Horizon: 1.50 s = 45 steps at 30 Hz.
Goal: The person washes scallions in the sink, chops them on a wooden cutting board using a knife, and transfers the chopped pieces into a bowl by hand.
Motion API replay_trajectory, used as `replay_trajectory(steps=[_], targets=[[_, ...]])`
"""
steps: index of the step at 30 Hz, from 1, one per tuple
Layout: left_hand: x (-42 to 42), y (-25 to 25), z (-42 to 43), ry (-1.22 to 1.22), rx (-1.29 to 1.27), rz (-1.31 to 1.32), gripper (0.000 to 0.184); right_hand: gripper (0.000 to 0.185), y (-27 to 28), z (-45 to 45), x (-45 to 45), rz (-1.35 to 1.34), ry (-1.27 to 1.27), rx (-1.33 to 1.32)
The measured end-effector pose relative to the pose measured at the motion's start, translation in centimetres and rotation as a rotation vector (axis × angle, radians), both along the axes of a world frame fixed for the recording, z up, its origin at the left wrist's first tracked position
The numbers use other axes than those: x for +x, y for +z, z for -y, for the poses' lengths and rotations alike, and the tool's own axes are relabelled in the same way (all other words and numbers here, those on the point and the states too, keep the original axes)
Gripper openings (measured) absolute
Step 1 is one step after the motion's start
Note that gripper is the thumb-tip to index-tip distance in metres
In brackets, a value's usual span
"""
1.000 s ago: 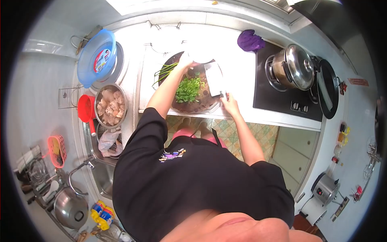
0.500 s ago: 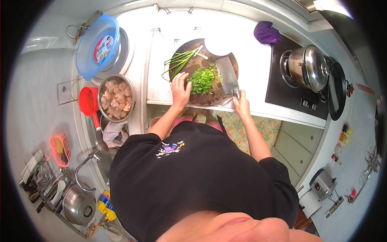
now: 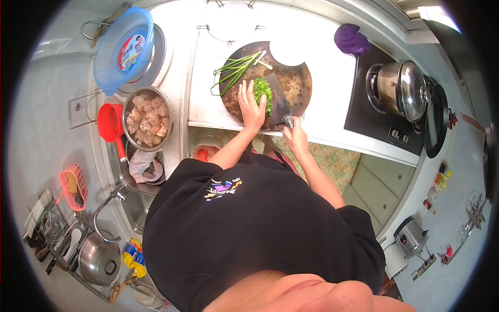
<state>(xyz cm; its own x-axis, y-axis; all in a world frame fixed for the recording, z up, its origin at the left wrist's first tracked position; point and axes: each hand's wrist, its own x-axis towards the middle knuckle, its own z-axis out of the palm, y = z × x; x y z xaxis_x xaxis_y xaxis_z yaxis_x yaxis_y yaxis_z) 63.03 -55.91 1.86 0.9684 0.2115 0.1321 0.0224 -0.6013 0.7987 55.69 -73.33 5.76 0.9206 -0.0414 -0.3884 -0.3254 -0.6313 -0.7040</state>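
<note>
My right hand (image 3: 297,140) grips the handle of a cleaver (image 3: 280,99), whose broad blade lies low over a dark round cutting board (image 3: 299,86). Against the blade's left side sits a small heap of chopped greens (image 3: 263,95). My left hand (image 3: 251,109) presses along the other side of this heap, fingers stretched out, so the greens are between hand and blade. Part of the heap is hidden by my fingers. Whole green onions (image 3: 238,68) lie across the board's far left edge, their white ends pointing right.
To the left stand a steel bowl of raw meat pieces (image 3: 149,120), a red ladle-like scoop (image 3: 109,122) and a blue basin (image 3: 117,57). At right, a lidded pot (image 3: 397,88) is on the black stove (image 3: 358,112), near a purple bundle (image 3: 352,39).
My left hand has moved right against the chopped greens. The cleaver has shifted left and nearer to me, and the heap is squeezed narrower between them.
</note>
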Motion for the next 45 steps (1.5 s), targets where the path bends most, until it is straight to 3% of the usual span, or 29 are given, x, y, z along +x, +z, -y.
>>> replay_trajectory(steps=[8, 12, 16, 20, 29, 33, 35, 45], targets=[[0.0, 0.3, 0.7, 0.146, -0.218, 0.013, 0.055, 0.042, 0.0, -2.3, -0.9, -0.036, 0.063, 0.106], [1.4, 1.7, 1.7, 0.151, -0.294, 0.117, 0.053, 0.041, 0.5, -2.2, -0.3, 0.066, -0.022, 0.171], [4.4, 5.1, 4.3, 0.080, -0.329, 0.199, 0.065, 0.041, 6.2, -1.2, 2.2, 0.066, -0.092, 0.200], [9.2, 7.4, 7.5, 0.056, -0.256, 0.261, 0.074, 0.041, 9.1, 0.6, 6.3, 0.012, -0.129, 0.069], [15.8, 6.5, 10.6, 0.092, -0.205, 0.210, 0.025, 0.046, 8.9, 2.7, 12.3, 0.110, -0.117, -0.068], [17.0, 5.2, 11.1, 0.139, -0.174, 0.172, 0.021, 0.046, 9.1, 3.5, 12.7, 0.113, -0.127, -0.101], [18.1, 4.6, 10.7, 0.246, -0.012, 0.141, 0.017, 0.046, 9.5, 4.1, 12.4, 0.061, -0.162, -0.119], [18.5, 6.1, 9.5, 0.195, 0.003, 0.138, 0.018, 0.046, 9.5, 7.8, 11.3, 0.011, -0.253, -0.074]])
